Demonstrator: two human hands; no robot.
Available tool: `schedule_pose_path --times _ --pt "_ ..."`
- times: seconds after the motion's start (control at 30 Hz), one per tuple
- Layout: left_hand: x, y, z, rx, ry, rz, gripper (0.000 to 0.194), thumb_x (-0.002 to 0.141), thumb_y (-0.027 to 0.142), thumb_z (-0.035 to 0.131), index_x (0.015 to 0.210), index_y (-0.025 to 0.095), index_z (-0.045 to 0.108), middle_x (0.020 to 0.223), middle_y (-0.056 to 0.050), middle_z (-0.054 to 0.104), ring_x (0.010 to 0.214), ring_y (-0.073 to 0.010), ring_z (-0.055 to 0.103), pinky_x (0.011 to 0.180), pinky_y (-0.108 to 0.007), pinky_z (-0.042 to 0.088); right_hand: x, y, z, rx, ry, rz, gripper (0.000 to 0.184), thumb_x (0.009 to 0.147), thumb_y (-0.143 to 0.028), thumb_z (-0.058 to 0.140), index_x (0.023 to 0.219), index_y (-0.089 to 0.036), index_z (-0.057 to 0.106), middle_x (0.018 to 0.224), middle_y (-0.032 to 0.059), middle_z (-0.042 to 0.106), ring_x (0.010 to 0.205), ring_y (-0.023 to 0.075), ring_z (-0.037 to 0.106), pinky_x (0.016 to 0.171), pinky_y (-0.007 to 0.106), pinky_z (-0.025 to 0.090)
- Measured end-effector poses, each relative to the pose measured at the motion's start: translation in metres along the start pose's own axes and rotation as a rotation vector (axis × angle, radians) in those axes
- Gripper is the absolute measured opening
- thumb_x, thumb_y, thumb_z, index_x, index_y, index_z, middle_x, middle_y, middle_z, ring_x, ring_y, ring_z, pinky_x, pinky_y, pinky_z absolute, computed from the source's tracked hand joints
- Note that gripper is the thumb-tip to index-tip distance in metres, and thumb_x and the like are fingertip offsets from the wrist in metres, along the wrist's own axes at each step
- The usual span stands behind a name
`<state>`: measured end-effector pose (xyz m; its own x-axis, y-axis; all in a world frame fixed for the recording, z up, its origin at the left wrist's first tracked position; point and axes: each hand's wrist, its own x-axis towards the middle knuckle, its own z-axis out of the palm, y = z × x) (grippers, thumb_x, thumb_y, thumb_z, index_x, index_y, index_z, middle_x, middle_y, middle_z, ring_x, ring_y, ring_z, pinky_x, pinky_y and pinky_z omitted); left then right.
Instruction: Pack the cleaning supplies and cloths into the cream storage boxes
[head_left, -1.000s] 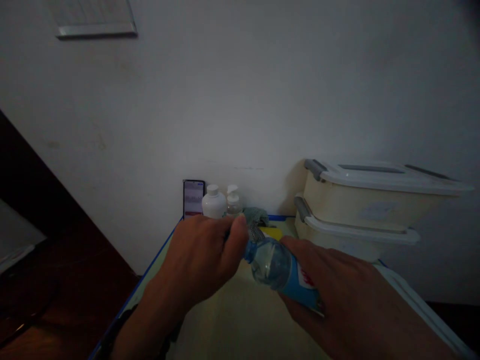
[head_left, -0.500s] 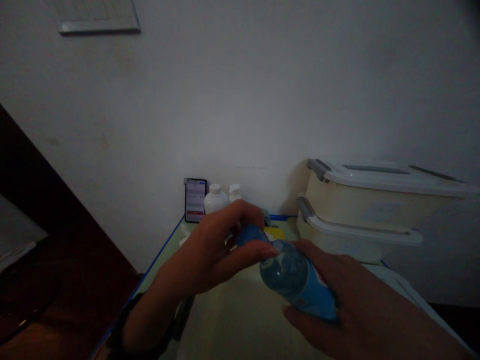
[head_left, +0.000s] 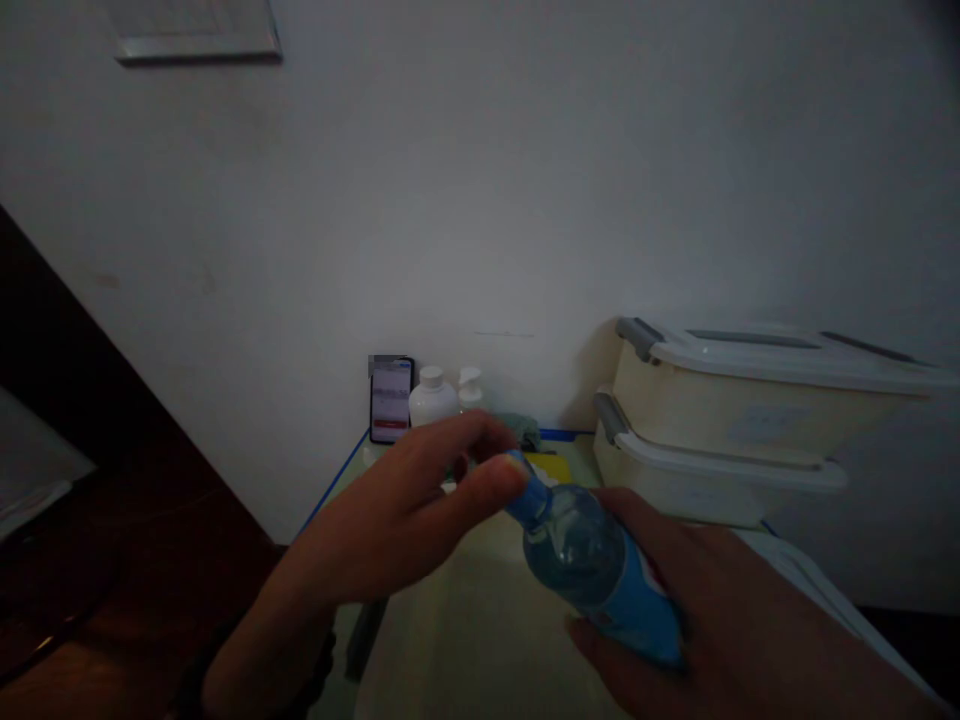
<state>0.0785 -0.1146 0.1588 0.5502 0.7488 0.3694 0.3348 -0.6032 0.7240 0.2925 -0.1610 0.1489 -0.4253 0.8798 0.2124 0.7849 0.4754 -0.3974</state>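
Observation:
My right hand (head_left: 697,610) is wrapped round a clear plastic bottle (head_left: 574,545) with a light-blue label, holding it tilted with its neck up and to the left. A blue bottle cap (head_left: 534,502) sits on the neck. The fingers of my left hand (head_left: 427,500) close on that cap, thumb on the near side and fingers curled behind, partly hidden. Below the bottle lies a pale, shallow surface like a tray or basin (head_left: 480,640).
Along the wall stand a phone (head_left: 391,400), a white capped bottle (head_left: 433,398) and a white pump bottle (head_left: 470,385). A greenish cloth (head_left: 525,430) and something yellow (head_left: 551,466) lie behind my hands. Two stacked lidded storage boxes (head_left: 739,400) are at the right.
The blue cap, held apart from the neck in my left fingers before, is now on the bottle's neck. The bottle has shifted slightly down and right.

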Motion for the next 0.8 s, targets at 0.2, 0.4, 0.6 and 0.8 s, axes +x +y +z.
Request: schedule_pose_path --times 0.2,0.4,0.6,0.8 --pt "-0.001 0.002 -0.003 0.137 -0.073 0.042 0.016 0.091 0.029 0.051 0.099 0.021 0.062 0.093 -0.001 0.066 0.081 -0.0135 0.061 0.070 -0.023 0.049 0.000 0.004 -0.003 -0.051 -0.051 0.018 0.034 0.067 -0.014 0.055 0.099 -0.025 0.055 0.077 -0.0013 0.069 0.057 0.0167 0.065 0.045 0.023 0.041" --pt "-0.010 -0.007 -0.019 -0.024 -0.239 0.232 0.072 0.081 0.010 0.061 0.142 0.031 0.027 0.146 -0.006 0.036 0.129 -0.0211 0.039 0.100 -0.032 0.042 0.004 0.006 -0.011 0.058 -0.100 0.062 0.031 0.066 -0.014 0.059 0.094 -0.025 0.057 0.084 -0.0003 0.069 0.069 0.0169 0.065 0.056 0.024 0.045" --pt "-0.001 -0.004 -0.010 0.114 -0.265 -0.160 0.034 0.094 0.042 0.037 0.112 0.018 0.054 0.083 -0.003 0.066 0.071 -0.0148 0.063 0.063 -0.026 0.051 0.007 0.013 0.003 -0.058 -0.134 0.047 0.030 0.070 -0.016 0.056 0.097 -0.027 0.055 0.077 -0.0034 0.068 0.059 0.0162 0.064 0.048 0.023 0.037" --pt "0.002 -0.004 -0.005 0.176 -0.265 0.003 0.017 0.089 0.021 0.050 0.105 0.022 0.056 0.102 -0.003 0.061 0.090 -0.0146 0.059 0.080 -0.027 0.048 0.004 0.019 -0.004 0.032 -0.258 0.014 0.033 0.070 -0.022 0.061 0.102 -0.028 0.058 0.086 -0.0009 0.069 0.072 0.0193 0.066 0.057 0.026 0.046"
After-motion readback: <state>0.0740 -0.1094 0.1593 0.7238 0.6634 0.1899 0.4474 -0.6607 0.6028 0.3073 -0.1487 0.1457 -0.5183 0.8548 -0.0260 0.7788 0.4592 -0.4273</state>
